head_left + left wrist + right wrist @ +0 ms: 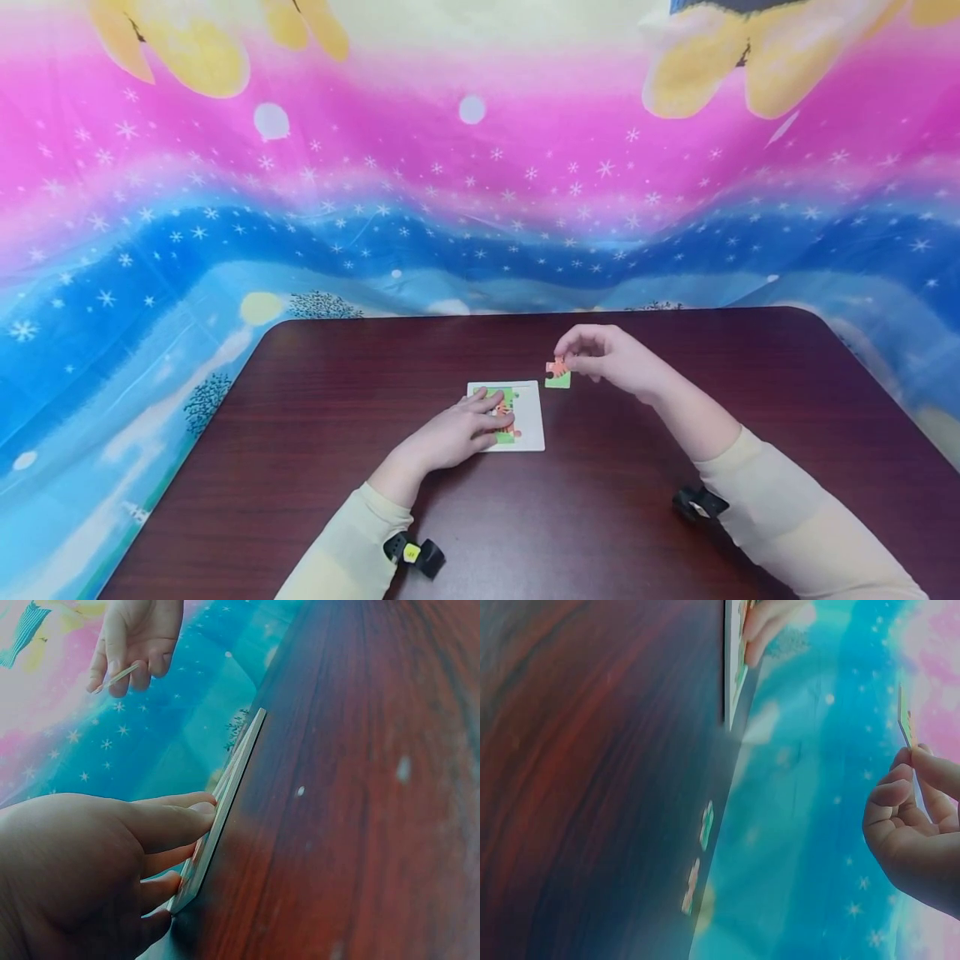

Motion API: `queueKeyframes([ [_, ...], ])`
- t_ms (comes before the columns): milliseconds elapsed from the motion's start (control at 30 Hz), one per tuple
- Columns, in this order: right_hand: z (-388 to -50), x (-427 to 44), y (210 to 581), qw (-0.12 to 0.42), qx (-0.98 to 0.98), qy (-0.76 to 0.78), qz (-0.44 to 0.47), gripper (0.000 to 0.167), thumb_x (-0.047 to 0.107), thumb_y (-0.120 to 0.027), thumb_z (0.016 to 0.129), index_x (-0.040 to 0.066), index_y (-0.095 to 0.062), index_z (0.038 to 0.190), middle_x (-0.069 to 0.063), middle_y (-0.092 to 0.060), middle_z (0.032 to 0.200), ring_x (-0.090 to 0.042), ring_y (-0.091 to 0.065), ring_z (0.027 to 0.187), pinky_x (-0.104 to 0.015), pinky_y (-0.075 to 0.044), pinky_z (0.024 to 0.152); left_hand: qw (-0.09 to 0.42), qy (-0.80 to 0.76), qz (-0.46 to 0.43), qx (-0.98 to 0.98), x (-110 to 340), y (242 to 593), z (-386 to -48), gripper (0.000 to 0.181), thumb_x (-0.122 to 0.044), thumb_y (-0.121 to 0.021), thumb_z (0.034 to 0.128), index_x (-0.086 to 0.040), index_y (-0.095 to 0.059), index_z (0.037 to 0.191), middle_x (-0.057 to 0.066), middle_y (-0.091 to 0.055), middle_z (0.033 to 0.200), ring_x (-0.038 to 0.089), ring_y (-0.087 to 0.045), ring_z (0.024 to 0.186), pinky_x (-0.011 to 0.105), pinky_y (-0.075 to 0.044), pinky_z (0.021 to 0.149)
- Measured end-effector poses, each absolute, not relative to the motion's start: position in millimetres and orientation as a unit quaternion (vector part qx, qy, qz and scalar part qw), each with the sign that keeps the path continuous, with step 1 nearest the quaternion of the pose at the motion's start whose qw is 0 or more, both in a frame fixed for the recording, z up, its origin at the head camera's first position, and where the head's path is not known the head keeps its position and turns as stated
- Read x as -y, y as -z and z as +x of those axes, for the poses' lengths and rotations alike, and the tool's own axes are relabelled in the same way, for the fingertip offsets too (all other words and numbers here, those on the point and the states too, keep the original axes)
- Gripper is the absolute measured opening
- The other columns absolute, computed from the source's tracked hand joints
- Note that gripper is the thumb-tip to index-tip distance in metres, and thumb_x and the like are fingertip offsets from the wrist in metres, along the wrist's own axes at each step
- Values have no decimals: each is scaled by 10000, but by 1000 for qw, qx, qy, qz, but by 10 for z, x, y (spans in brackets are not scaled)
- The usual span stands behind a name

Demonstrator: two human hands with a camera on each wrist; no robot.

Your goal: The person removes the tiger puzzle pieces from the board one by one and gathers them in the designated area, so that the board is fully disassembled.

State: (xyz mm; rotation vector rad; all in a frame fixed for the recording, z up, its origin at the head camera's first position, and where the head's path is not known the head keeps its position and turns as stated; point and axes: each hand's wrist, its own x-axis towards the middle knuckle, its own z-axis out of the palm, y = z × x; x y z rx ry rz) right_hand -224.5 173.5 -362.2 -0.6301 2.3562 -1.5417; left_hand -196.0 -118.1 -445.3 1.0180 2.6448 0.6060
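Observation:
A square white puzzle board (531,419) lies on the table, with joined green-and-orange picture pieces (506,437) on its left part. My left hand (450,432) rests on those pieces with fingers spread, covering much of the picture. In the left wrist view its fingers lie along the edge of the board (222,817). Off the board's far right corner, my right hand (621,365) pinches a puzzle piece (557,382), orange with dark stripes above green, between thumb and fingers. The right wrist view shows this piece (904,720) held up, apart from the table.
Two loose puzzle pieces, one green (706,825) and one pinkish (691,886), lie on the table in the right wrist view. The dark red-brown wooden table (315,417) has rounded far corners. A colourful printed cloth (480,208) hangs behind it.

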Motion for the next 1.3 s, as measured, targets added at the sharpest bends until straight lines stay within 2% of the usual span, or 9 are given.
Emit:
queueKeyframes([
  [733,-2464,-2237,3667,92,-825,535,-161,201,26,-616,993,-66,-622,1172,-37,-638,897,-226,-499,641,-323,-484,627,122,-203,343,-909,1176,4468,-1967,430,-240,-601,1039,-195,-578,1466,69,-325,1646,327,-180,1547,504,-218,1224],
  [1067,-2620,-2494,3753,93,-832,532,-123,235,49,-617,1006,-53,-613,1217,-27,-599,890,-201,-486,641,-315,-481,641,117,-206,346,-908,1185,4460,-1964,424,-215,-604,1036,-177,-586,1458,87,-333,1641,340,-189,1544,515,-226,1219],
  [1300,-2709,-2645,3818,101,-848,511,-97,292,39,-582,1021,-97,-564,1278,-47,-595,951,-203,-521,705,-314,-497,654,120,-203,343,-909,1185,4470,-1965,431,-226,-608,1034,-191,-582,1463,79,-337,1640,336,-192,1544,514,-229,1219],
])
